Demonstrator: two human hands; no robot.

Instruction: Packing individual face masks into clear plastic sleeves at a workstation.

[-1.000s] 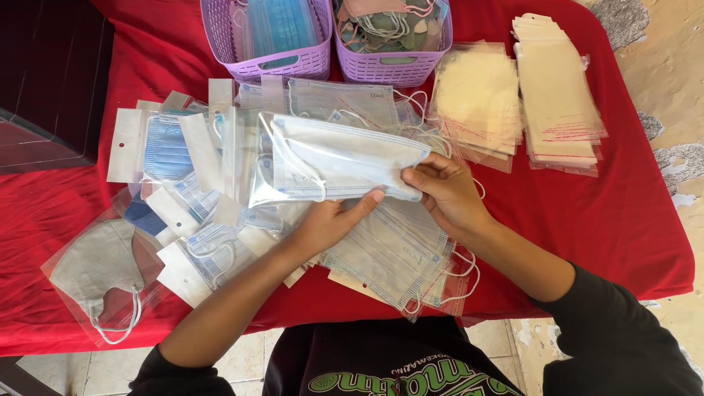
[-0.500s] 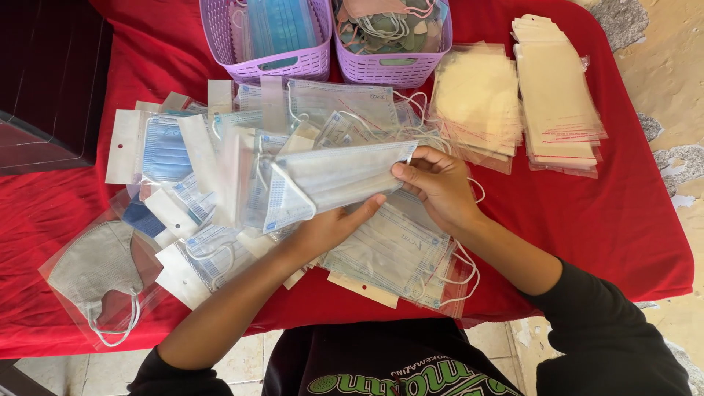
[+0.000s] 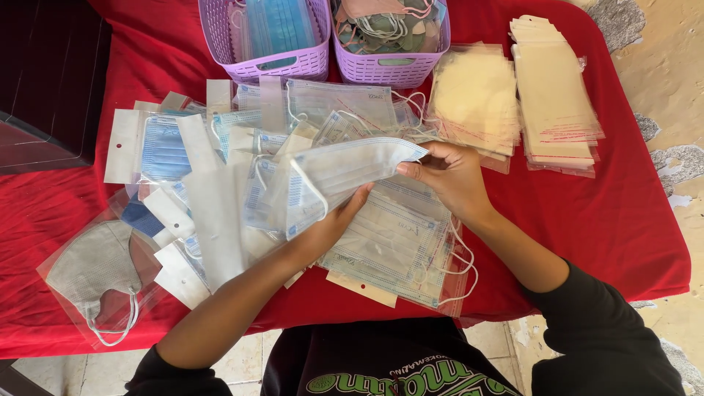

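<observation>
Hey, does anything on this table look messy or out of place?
Yes: the bagged masks left of the hands lie fanned and overlapping at odd angles, while the empty sleeves at the far right sit in neat stacks.

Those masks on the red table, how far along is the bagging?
Done: bagged masks lie piled under the hands. In hand: left hand and right hand hold one pale blue mask. Left: loose masks fill both purple baskets, and empty sleeves wait stacked.

Table draped in red cloth (image 3: pixel 609 213); dark cabinet (image 3: pixel 44 88) at far left; worn, patchy beige floor (image 3: pixel 660 66) at right, daylit.
</observation>
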